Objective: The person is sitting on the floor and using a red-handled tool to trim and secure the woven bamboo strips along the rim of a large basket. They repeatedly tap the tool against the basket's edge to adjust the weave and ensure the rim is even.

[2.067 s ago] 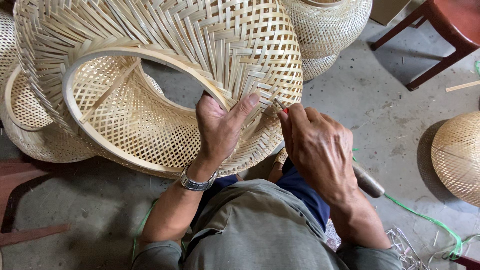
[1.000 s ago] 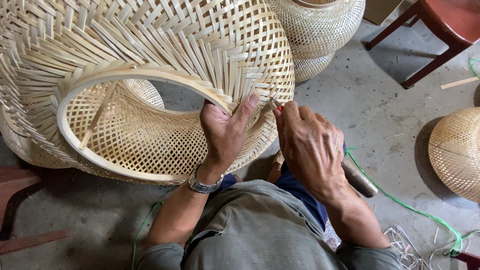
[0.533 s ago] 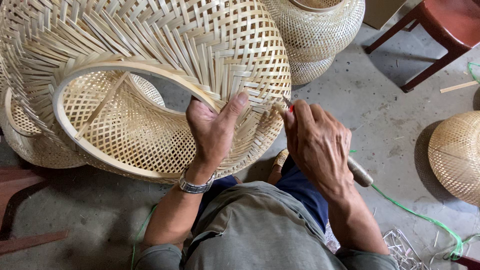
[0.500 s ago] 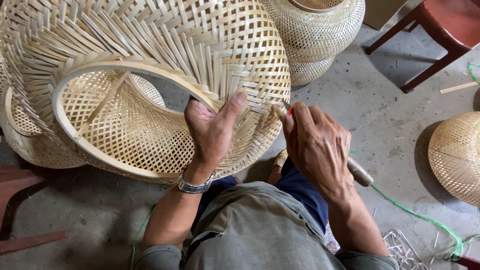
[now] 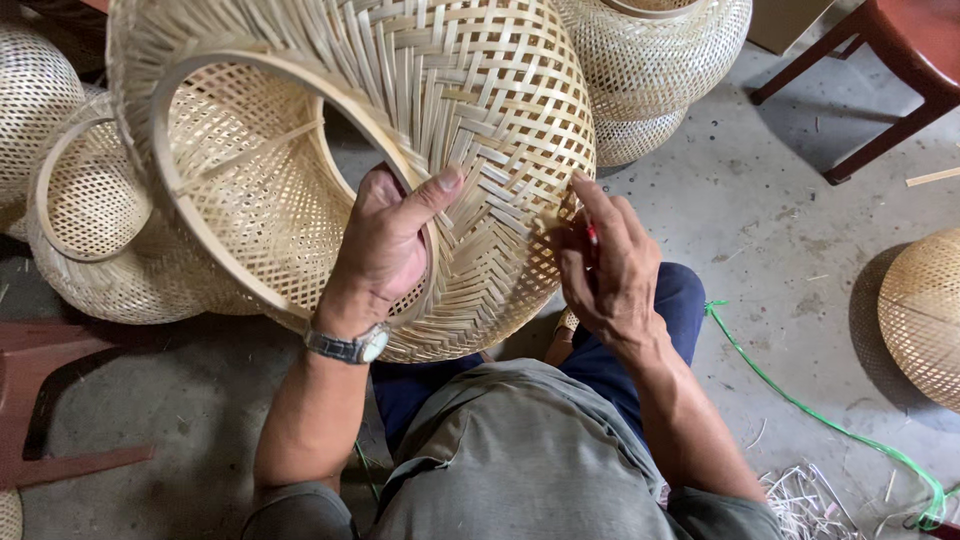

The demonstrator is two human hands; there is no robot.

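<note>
Evidently the left hand [image 5: 385,245] clamped the rim of the basket [image 5: 400,130], propped over the lap above the floor [image 5: 760,240], so the right hand [image 5: 610,270], fingers pinched around a red tool [image 5: 592,236], could reach its weave.

Soft even daylight, sharp focus, faint shadows.

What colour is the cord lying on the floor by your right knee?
Bright green cord, thin, trailing across the grey floor; the head view shows it.
</note>
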